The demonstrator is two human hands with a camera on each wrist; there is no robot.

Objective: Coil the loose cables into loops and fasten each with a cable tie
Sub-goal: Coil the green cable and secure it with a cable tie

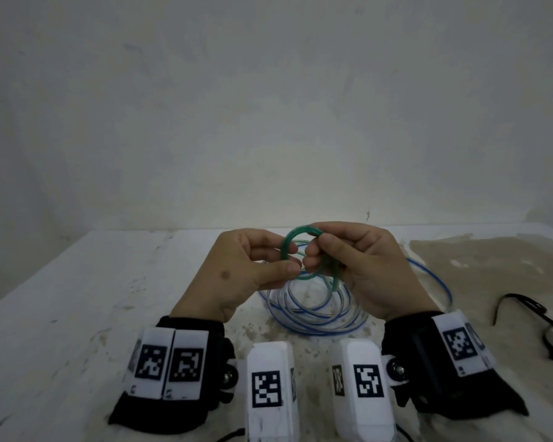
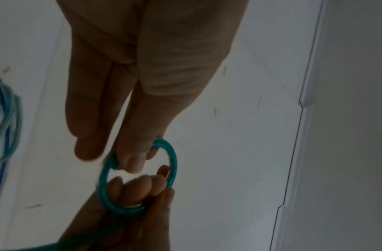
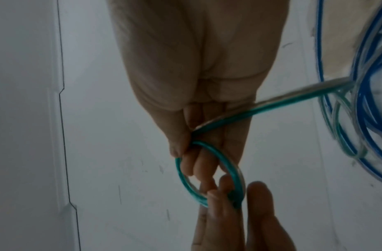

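A green cable (image 1: pixel 288 242) is wound into a small tight loop held above the table between both hands. My left hand (image 1: pixel 262 260) pinches the loop's left and lower side with thumb and fingers. My right hand (image 1: pixel 326 250) grips its top right, fingers curled through the ring. In the left wrist view the green loop (image 2: pixel 173 163) sits at my fingertips, the other hand's fingers through it. In the right wrist view the green loop (image 3: pixel 232 169) has a tail running off right toward the blue pile. No cable tie shows.
A loose pile of blue and clear cable (image 1: pixel 316 311) lies on the white table (image 1: pixel 77 298) under the hands. A black cable (image 1: pixel 524 307) lies at the right edge. A tan stained patch (image 1: pixel 492 260) covers the table's right part. A wall stands behind.
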